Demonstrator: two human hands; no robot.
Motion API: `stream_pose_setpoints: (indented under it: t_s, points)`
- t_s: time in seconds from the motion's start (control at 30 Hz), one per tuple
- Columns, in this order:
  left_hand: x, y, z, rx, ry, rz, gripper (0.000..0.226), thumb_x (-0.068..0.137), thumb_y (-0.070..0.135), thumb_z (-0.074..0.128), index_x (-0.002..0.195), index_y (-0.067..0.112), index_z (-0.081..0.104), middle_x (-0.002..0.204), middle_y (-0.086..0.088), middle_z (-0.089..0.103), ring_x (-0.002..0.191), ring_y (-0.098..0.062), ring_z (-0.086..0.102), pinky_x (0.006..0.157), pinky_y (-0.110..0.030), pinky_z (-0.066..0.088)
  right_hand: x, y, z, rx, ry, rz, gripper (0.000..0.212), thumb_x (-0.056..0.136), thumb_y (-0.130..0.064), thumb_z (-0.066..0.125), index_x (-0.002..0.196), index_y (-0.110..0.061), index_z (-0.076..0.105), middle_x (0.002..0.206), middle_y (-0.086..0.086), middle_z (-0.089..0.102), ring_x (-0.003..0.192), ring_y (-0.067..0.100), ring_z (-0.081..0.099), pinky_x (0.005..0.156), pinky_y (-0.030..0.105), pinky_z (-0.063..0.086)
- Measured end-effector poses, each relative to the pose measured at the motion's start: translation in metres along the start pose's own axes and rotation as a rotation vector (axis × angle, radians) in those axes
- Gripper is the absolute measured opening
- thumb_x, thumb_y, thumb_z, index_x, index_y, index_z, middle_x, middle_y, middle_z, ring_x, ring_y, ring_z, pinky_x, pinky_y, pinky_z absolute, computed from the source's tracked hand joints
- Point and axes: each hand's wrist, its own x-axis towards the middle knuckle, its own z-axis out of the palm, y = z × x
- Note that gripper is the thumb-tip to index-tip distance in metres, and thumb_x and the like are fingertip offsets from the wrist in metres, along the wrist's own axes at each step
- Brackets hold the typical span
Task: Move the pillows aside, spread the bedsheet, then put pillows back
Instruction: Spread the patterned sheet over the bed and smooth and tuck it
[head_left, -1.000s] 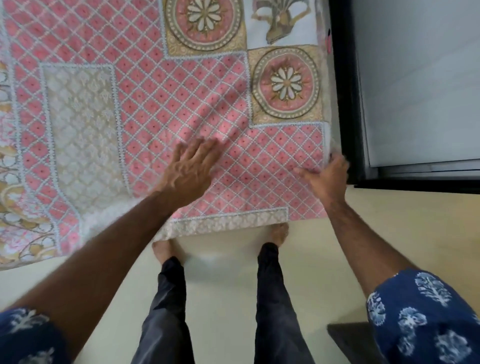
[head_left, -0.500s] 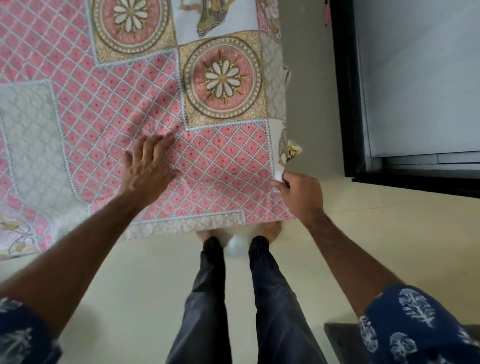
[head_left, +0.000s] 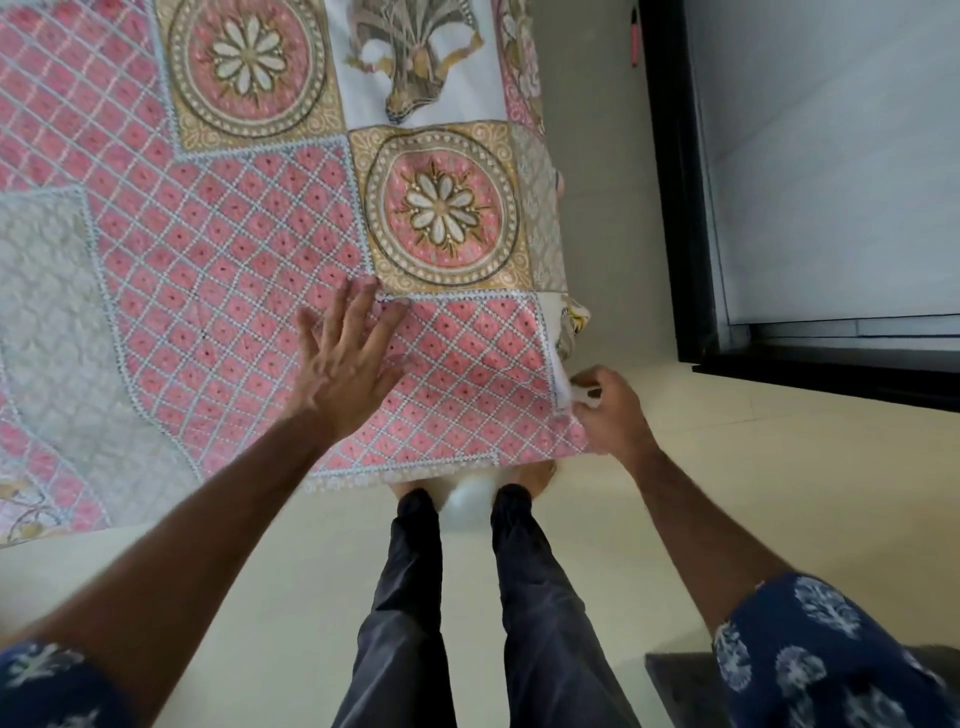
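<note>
Left hand (head_left: 347, 364) laid flat, fingers spread, on bedsheet (head_left: 218, 249), right hand (head_left: 605, 410) at 3 o'clock, pinched sheet corner.

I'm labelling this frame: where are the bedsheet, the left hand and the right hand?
bedsheet (head_left: 249, 291): head view, pink lattice area.
left hand (head_left: 345, 371): head view, back of the hand, flat on the sheet.
right hand (head_left: 610, 410): head view, knuckles, pinching the sheet's corner.

Bare floor (head_left: 613, 234) runs between the bedsheet (head_left: 234, 270) edge and the black door frame (head_left: 680, 208).
</note>
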Motion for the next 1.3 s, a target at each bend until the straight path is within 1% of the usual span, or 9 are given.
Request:
stream_pose_setpoints:
  t_s: [0.13, 0.23, 0.3, 0.47, 0.63, 0.8, 1.07, 1.2, 1.3]
  points:
    - [0.028, 0.015, -0.003, 0.065, 0.016, 0.109, 0.07, 0.102, 0.055, 0.04, 0.161, 0.029, 0.014, 0.17, -0.01, 0.004, 0.155, -0.04, 0.0, 0.116, -0.075, 0.009, 0.028, -0.038, -0.016, 0.535, 0.032, 0.164, 0.021, 0.097, -0.017, 0.056, 0.116, -0.009, 0.06, 0.108, -0.001, 0.065, 0.109, 0.02, 0.061, 0.077, 0.025, 0.044]
    - [0.045, 0.029, -0.007, 0.124, 0.005, 0.155, 0.072, 0.101, 0.061, 0.031, 0.162, 0.031, 0.007, 0.17, -0.008, -0.003, 0.155, -0.037, -0.005, 0.116, -0.075, 0.01, 0.049, -0.063, -0.024, 0.618, 0.016, 0.152, 0.043, 0.098, -0.043, 0.054, 0.105, -0.003, 0.065, 0.106, 0.015, 0.07, 0.105, 0.028, 0.067, 0.076, 0.03, 0.042]
    - [0.053, 0.036, -0.01, 0.136, 0.004, 0.173, 0.073, 0.1, 0.064, 0.025, 0.162, 0.033, 0.002, 0.17, -0.006, -0.006, 0.155, -0.035, -0.007, 0.115, -0.076, 0.01, 0.064, -0.072, -0.025, 0.624, 0.01, 0.165, 0.041, 0.097, -0.054, 0.054, 0.103, -0.016, 0.068, 0.107, 0.003, 0.07, 0.106, 0.023, 0.065, 0.076, 0.027, 0.044]
    - [0.062, 0.043, -0.008, 0.152, -0.012, 0.173, 0.079, 0.098, 0.07, 0.025, 0.161, 0.033, -0.006, 0.169, -0.008, -0.01, 0.155, -0.039, -0.008, 0.116, -0.075, 0.011, 0.1, -0.073, -0.028, 0.591, 0.035, 0.179, 0.062, 0.047, -0.088, 0.072, 0.078, -0.034, 0.075, 0.102, -0.001, 0.075, 0.108, 0.027, 0.066, 0.1, 0.045, 0.052]
    - [0.061, 0.048, -0.006, 0.168, 0.022, 0.193, 0.077, 0.1, 0.07, 0.022, 0.161, 0.031, -0.006, 0.17, -0.009, -0.009, 0.154, -0.041, -0.004, 0.115, -0.075, 0.013, 0.112, -0.078, -0.06, 0.567, 0.289, 0.121, 0.043, 0.063, -0.06, 0.08, 0.069, -0.02, 0.066, 0.08, 0.004, 0.073, 0.095, 0.032, 0.069, 0.083, 0.049, 0.056]
    - [0.064, 0.053, -0.003, 0.144, 0.018, 0.186, 0.08, 0.098, 0.072, 0.02, 0.161, 0.03, -0.005, 0.17, -0.01, -0.008, 0.154, -0.044, -0.005, 0.114, -0.076, 0.013, 0.096, -0.075, -0.047, 0.648, 0.246, 0.073, 0.03, 0.092, -0.025, 0.073, 0.072, -0.015, 0.053, 0.069, 0.0, 0.052, 0.063, 0.01, 0.045, 0.059, 0.025, 0.038]
    - [0.069, 0.039, -0.007, 0.047, 0.071, 0.192, 0.069, 0.102, 0.066, 0.019, 0.161, 0.032, 0.015, 0.17, -0.005, 0.007, 0.156, -0.037, 0.006, 0.117, -0.072, 0.013, 0.124, -0.099, -0.062, 0.192, 0.042, 0.156, 0.019, 0.091, -0.022, 0.065, 0.108, -0.014, 0.063, 0.113, 0.007, 0.068, 0.102, 0.024, 0.063, 0.086, 0.033, 0.051]
    - [0.094, 0.022, -0.02, -0.004, 0.089, 0.075, 0.068, 0.101, 0.061, 0.024, 0.161, 0.03, 0.019, 0.17, -0.006, 0.011, 0.156, -0.035, 0.008, 0.116, -0.071, 0.018, 0.151, -0.143, -0.108, 0.312, 0.028, 0.054, 0.014, 0.1, -0.022, 0.056, 0.112, -0.015, 0.057, 0.116, 0.009, 0.071, 0.091, 0.015, 0.067, 0.077, 0.029, 0.049]
    - [0.117, 0.014, -0.031, -0.059, 0.094, -0.006, 0.071, 0.097, 0.061, 0.035, 0.161, 0.031, 0.019, 0.17, -0.007, 0.011, 0.155, -0.038, 0.008, 0.113, -0.075, 0.019, 0.176, -0.19, -0.117, 0.367, -0.056, 0.014, 0.02, 0.102, -0.04, 0.053, 0.104, -0.02, 0.058, 0.113, 0.002, 0.07, 0.104, 0.018, 0.066, 0.094, 0.041, 0.048]
